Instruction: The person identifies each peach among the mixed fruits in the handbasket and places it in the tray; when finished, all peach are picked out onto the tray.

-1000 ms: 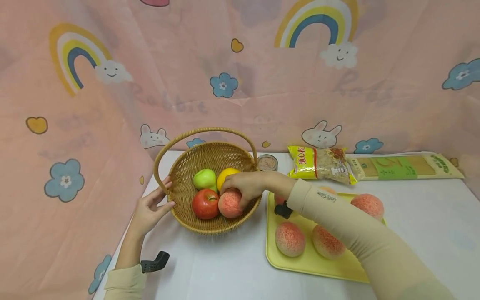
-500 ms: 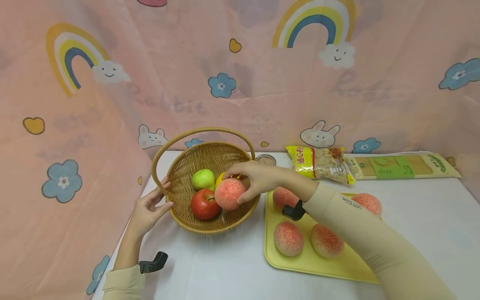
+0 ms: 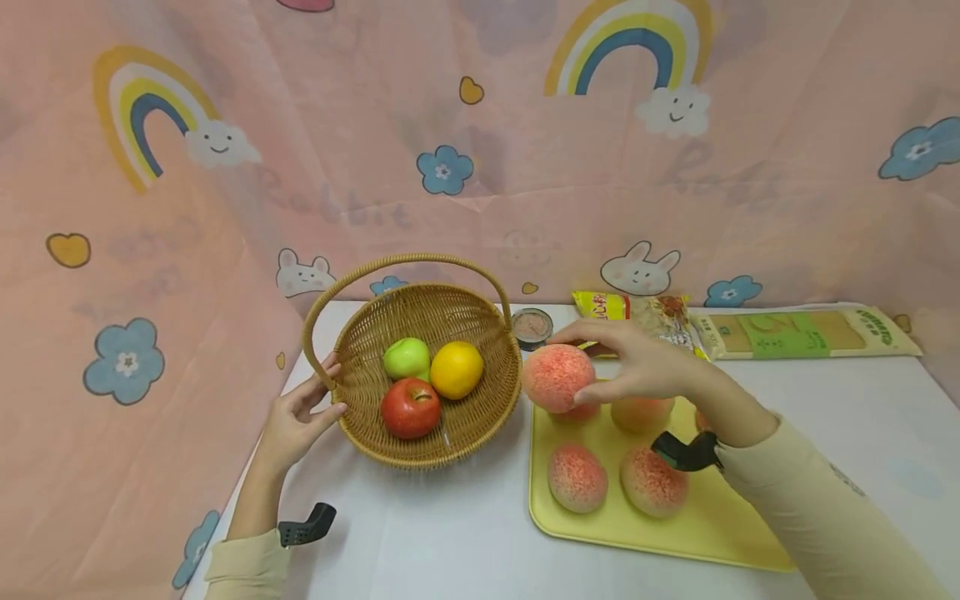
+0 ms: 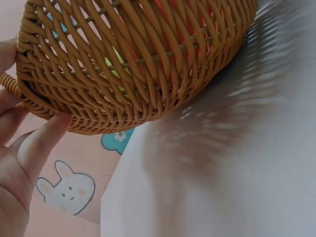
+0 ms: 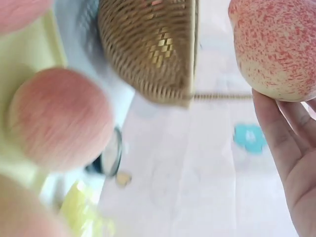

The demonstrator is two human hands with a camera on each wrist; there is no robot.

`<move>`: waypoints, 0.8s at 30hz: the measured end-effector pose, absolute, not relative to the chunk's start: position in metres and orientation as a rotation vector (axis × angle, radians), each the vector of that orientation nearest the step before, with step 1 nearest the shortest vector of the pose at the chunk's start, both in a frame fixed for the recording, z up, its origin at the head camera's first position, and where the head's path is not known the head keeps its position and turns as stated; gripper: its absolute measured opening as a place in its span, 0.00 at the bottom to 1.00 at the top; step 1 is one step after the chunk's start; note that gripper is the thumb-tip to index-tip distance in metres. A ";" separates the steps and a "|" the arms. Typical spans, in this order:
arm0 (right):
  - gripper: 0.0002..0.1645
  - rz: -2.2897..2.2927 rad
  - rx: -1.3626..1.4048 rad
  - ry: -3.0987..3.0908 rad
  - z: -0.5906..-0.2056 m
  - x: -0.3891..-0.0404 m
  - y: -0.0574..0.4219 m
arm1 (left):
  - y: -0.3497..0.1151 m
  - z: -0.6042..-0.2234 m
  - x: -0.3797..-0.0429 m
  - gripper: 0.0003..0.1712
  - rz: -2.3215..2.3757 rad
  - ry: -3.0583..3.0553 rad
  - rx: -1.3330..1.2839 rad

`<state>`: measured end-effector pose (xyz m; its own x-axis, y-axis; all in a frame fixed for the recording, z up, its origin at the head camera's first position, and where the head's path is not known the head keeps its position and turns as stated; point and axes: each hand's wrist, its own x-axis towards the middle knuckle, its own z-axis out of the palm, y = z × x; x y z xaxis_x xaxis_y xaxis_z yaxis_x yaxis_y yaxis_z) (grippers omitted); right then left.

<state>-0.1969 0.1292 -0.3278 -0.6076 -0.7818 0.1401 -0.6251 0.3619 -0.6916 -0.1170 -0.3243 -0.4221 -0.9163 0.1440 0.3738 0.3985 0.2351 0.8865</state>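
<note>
My right hand [image 3: 637, 362] holds a peach [image 3: 558, 377] by its sides, raised over the back left corner of the yellow tray [image 3: 630, 537]. In the right wrist view the peach [image 5: 279, 49] shows speckled pink skin above my fingertips. My left hand [image 3: 296, 421] pinches the rim of the wicker basket [image 3: 491, 425] at the left foot of its handle. Inside the basket lie a green apple [image 3: 407, 359], a red apple [image 3: 411, 408] and an orange [image 3: 457, 370]. Through the weave, the left wrist view shows bits of red and green.
Several peaches rest on the tray, among them one at the front left [image 3: 577, 478]; my right hand and arm partly cover the back ones. Behind stand a small round tin [image 3: 533, 327], a yellow food bag [image 3: 600, 305] and a long noodle packet [image 3: 802, 333].
My right hand has lifted the peach out of the basket and carried it right, over the tray. The orange is now fully in sight. My left hand stays at the basket rim.
</note>
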 end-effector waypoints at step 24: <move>0.34 -1.293 -0.586 2.723 -0.418 -0.096 0.290 | -0.325 -0.425 -0.119 0.30 -1.753 -2.304 -0.513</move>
<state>-0.0955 0.2901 -0.4177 -0.9247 -0.3678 0.0980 -0.3084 0.5730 -0.7593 -0.1186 -0.3253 -0.4251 -0.9196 0.1513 0.3625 0.3897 0.2362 0.8901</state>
